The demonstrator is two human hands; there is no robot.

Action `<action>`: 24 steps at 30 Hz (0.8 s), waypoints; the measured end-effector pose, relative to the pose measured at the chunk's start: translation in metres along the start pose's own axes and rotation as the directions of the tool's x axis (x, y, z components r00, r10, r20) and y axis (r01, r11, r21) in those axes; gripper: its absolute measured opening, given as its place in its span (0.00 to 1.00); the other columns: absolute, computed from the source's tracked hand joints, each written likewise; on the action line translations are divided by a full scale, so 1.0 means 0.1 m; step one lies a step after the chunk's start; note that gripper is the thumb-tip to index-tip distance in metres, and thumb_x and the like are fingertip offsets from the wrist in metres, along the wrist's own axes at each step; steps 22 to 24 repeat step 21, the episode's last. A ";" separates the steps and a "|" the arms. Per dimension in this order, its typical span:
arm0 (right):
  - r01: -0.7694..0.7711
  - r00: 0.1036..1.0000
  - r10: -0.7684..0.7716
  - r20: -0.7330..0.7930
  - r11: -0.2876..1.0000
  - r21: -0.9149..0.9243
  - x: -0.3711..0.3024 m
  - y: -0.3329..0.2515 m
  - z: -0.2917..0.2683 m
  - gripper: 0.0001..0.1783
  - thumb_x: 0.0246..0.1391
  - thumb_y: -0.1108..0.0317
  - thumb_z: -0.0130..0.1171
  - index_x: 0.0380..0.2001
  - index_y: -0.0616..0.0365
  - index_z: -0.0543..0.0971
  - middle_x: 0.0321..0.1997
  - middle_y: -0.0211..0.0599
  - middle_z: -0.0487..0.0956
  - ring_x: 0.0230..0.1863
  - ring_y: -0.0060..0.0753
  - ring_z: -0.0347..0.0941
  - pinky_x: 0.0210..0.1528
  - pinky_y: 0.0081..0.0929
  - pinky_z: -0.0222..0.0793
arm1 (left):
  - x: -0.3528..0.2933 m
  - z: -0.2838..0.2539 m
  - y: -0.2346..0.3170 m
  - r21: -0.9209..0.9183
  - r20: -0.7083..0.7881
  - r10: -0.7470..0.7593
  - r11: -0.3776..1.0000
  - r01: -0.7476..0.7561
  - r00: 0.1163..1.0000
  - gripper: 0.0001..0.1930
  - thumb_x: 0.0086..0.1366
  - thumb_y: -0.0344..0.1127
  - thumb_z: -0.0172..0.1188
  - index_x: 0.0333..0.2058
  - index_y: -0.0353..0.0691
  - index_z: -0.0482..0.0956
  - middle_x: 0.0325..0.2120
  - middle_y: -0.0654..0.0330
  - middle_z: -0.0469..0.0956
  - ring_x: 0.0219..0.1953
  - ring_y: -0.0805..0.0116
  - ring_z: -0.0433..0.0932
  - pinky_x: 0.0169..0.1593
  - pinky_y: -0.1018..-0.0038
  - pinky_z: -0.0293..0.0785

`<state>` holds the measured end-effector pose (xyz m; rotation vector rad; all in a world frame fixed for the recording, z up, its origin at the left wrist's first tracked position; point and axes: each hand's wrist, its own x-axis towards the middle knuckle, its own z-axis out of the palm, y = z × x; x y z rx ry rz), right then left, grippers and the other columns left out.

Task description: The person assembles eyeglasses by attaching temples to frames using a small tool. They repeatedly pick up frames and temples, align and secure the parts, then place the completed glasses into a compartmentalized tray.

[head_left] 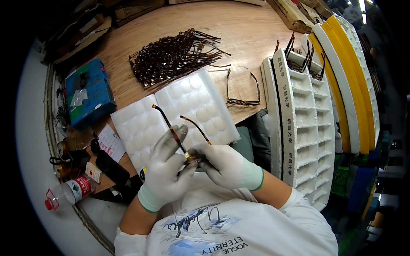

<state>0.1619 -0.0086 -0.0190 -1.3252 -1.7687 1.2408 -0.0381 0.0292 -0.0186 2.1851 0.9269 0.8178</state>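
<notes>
I hold a tortoiseshell eyeglasses frame [167,123] between both hands, its two temples pointing up and away from me. My left hand [164,176], in a white glove with greyed fingers, is closed around the left side of the frame. My right hand [226,165], gloved the same way, pinches the other side. The fingers cover most of the front, so I cannot tell whether lenses sit in it. Just beyond my hands lie white sheets [200,91] with rows of pale oval shapes. Another pair of eyeglasses [243,102] rests on the table with its temples spread.
A large heap of tortoiseshell eyeglasses frames [171,57] covers the table's far middle. To the right stands a white compartment tray [301,123], several frames in its far cells. On the left are a blue box [89,91], a black case [112,167] and a plastic bottle [70,190].
</notes>
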 end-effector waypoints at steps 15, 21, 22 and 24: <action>-0.427 0.902 0.057 -0.427 0.259 -0.867 0.30 2.16 -0.82 0.29 0.53 0.69 0.55 0.61 0.46 0.73 0.55 0.44 0.78 0.62 0.52 0.70 0.68 0.57 0.56 | -0.10 0.19 -0.26 -0.095 0.068 -0.277 0.954 0.283 0.958 0.14 0.56 0.29 0.65 0.41 0.29 0.79 0.56 0.28 0.72 0.54 0.36 0.77 0.57 0.56 0.74; -0.427 0.904 0.164 -0.394 0.340 -0.838 0.29 2.06 -0.89 0.23 0.51 0.69 0.55 0.53 0.45 0.77 0.49 0.37 0.80 0.55 0.47 0.73 0.68 0.53 0.53 | -0.19 0.23 -0.31 -0.072 0.100 -0.366 0.925 0.374 0.925 0.15 0.58 0.31 0.66 0.43 0.29 0.79 0.55 0.27 0.72 0.57 0.36 0.76 0.57 0.54 0.76; -0.427 0.904 0.164 -0.394 0.340 -0.838 0.29 2.06 -0.89 0.23 0.51 0.69 0.55 0.53 0.45 0.77 0.49 0.37 0.80 0.55 0.47 0.73 0.68 0.53 0.53 | -0.19 0.23 -0.31 -0.072 0.100 -0.366 0.925 0.374 0.925 0.15 0.58 0.31 0.66 0.43 0.29 0.79 0.55 0.27 0.72 0.57 0.36 0.76 0.57 0.54 0.76; -0.427 0.904 0.164 -0.394 0.340 -0.838 0.29 2.06 -0.89 0.23 0.51 0.69 0.55 0.53 0.45 0.77 0.49 0.37 0.80 0.55 0.47 0.73 0.68 0.53 0.53 | -0.19 0.23 -0.31 -0.072 0.100 -0.366 0.925 0.374 0.925 0.15 0.58 0.31 0.66 0.43 0.29 0.79 0.55 0.27 0.72 0.57 0.36 0.76 0.57 0.54 0.76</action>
